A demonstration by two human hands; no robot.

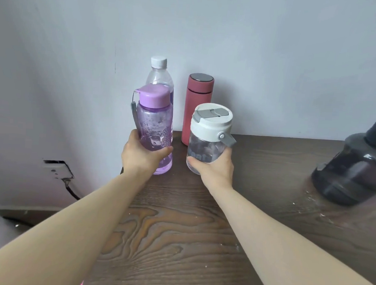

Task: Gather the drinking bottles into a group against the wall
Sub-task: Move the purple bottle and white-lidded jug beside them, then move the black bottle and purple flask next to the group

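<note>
On a dark wood-grain table (176,240), the left hand (141,156) grips a translucent purple plastic bottle (156,127) with a lilac cap. The right hand (215,169) clasps a squat clear bottle (207,141) with a white lid. Behind them, against the wall (275,59), stand a clear water bottle (160,76) and a matte red cylindrical flask (197,107). A large dark jug (354,172) sits well apart at right.

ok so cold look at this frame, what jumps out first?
Two bare arms reach in from the bottom: the left hand grips a purple bottle, the right hand a clear white-lidded bottle, mid-table. Behind them, by the wall, stand a clear plastic bottle and a red flask. A big dark jug sits apart at the right edge.
</note>
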